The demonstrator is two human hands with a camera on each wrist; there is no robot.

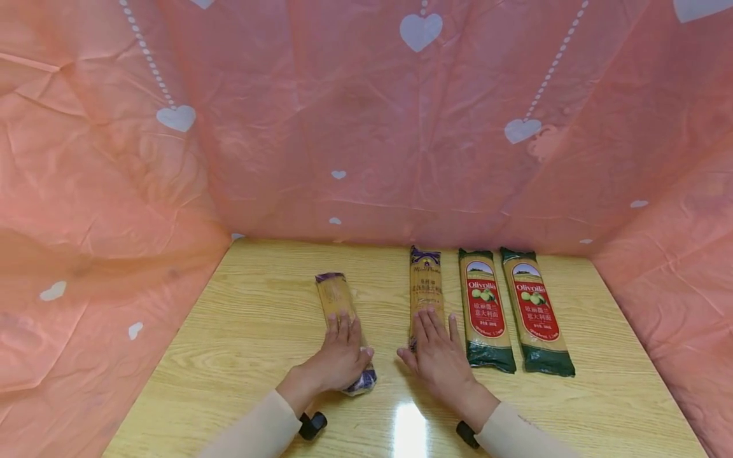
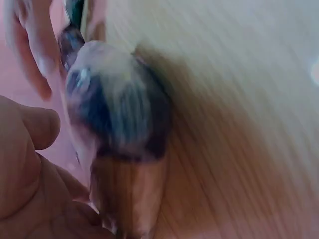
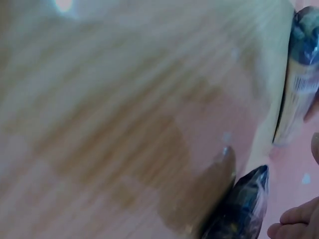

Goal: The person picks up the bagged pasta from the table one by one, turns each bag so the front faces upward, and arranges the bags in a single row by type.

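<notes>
My left hand (image 1: 340, 357) lies over a purple-ended spaghetti pack (image 1: 335, 296), fingers stretched along its top and thumb beside its right edge. The pack tilts slightly, its near end showing below my palm. In the left wrist view, that purple end (image 2: 122, 104) is close beside the hand, somewhat blurred. My right hand (image 1: 443, 366) reaches over the lower part of a second purple-ended spaghetti pack (image 1: 426, 277), fingers straight and thumb spread left. The hand hides this pack's near end in the head view; its dark end (image 3: 237, 214) shows in the right wrist view.
Right of my right hand lie two green-ended spaghetti packs with red labels, one (image 1: 485, 305) near the hand and another (image 1: 536, 308) farther right. All rest on a wood-grain table (image 1: 229, 356). A pink heart-printed cloth (image 1: 366, 127) surrounds its back and sides.
</notes>
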